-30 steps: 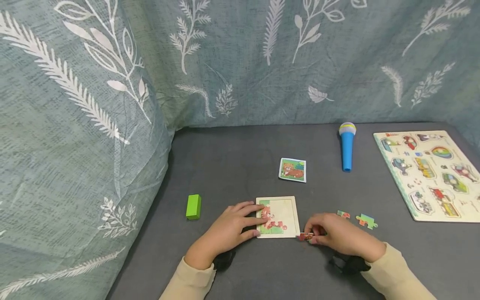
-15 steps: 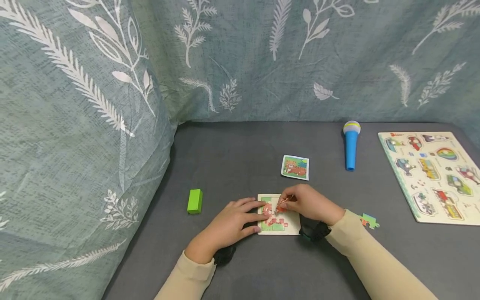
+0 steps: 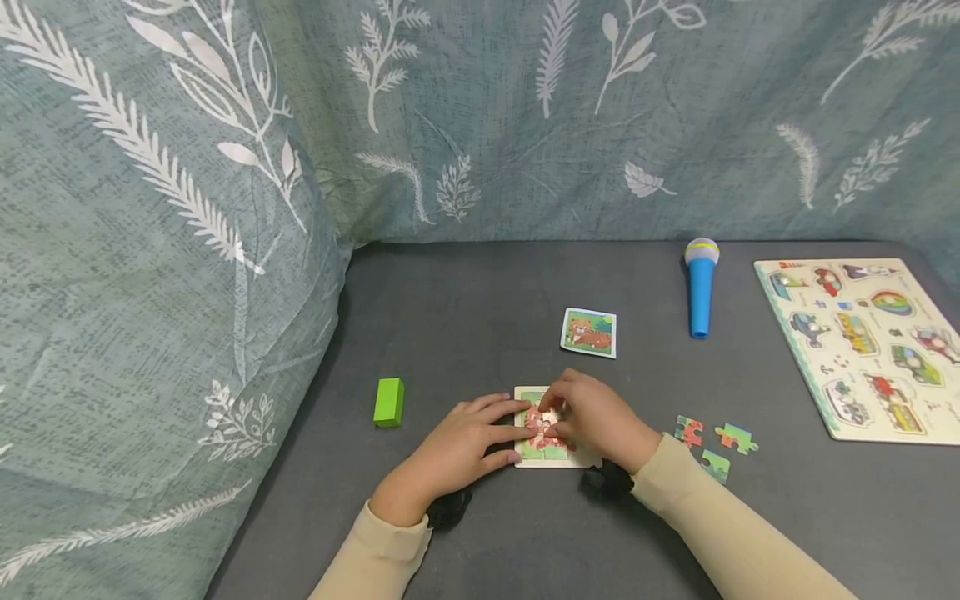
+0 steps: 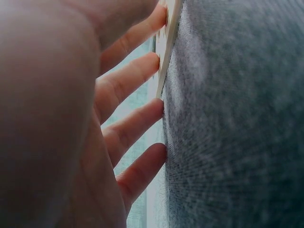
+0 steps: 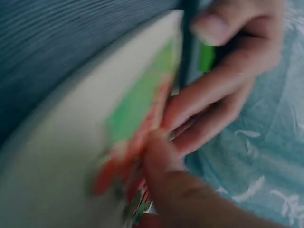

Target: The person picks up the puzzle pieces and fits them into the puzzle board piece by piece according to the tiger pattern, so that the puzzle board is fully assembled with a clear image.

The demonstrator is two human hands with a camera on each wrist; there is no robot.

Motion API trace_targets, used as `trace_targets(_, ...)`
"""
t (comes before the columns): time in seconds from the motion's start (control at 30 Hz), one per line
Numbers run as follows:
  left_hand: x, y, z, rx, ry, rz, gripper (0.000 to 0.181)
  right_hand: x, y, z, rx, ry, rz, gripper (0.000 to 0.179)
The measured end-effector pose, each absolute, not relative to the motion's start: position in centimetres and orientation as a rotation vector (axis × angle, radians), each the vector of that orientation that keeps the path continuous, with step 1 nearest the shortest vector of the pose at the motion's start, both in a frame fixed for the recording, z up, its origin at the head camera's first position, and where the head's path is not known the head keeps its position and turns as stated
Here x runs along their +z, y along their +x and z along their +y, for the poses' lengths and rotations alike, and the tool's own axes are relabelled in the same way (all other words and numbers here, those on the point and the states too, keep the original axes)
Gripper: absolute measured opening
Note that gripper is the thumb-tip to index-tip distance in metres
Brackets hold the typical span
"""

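Observation:
A square puzzle tray (image 3: 581, 459) lies flat on the grey table, its left part filled with joined red and green pieces (image 3: 555, 453). My left hand (image 3: 461, 450) lies over the tray's left edge with fingers spread; in the left wrist view its fingertips (image 4: 151, 61) meet the tray side and the cloth. My right hand (image 3: 600, 421) is over the tray, thumb and fingers pinching a reddish puzzle piece (image 3: 550, 417) against the joined ones. That piece is mostly hidden by the fingers. In the right wrist view the thumb (image 5: 164, 156) presses near the red pieces.
Loose puzzle pieces lie right of the tray: a red one (image 3: 688, 430), a green and orange one (image 3: 737, 437) and a green one (image 3: 716, 467). Behind are a tiger picture card (image 3: 589, 333), a blue toy microphone (image 3: 701, 292) and a picture board (image 3: 862, 350). A green block (image 3: 388, 402) stands left.
My right hand has carried the red piece from beside the tray's lower right corner up and left onto the tray, then shifted slightly further left. My left hand has stayed at the tray's edge.

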State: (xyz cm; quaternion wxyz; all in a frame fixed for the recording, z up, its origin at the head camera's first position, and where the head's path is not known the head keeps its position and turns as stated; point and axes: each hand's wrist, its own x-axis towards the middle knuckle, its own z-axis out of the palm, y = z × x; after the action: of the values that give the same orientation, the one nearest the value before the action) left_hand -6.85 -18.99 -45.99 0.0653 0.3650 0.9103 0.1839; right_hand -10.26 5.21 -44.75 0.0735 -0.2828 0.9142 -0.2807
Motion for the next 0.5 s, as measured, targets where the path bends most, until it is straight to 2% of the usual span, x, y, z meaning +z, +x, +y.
trace_targets(0.33,-46.5,-6.9,-18.3,0.561,1.134,2.749,0.041,-45.1,-6.7,6.0,-0.473,-1.028,3.057,0.012)
trace_targets(0.5,-46.6,-6.9,-18.4,0.557,1.115,2.744,0.04,-44.6,-5.4,7.7,-0.465,-0.995,3.05,0.033)
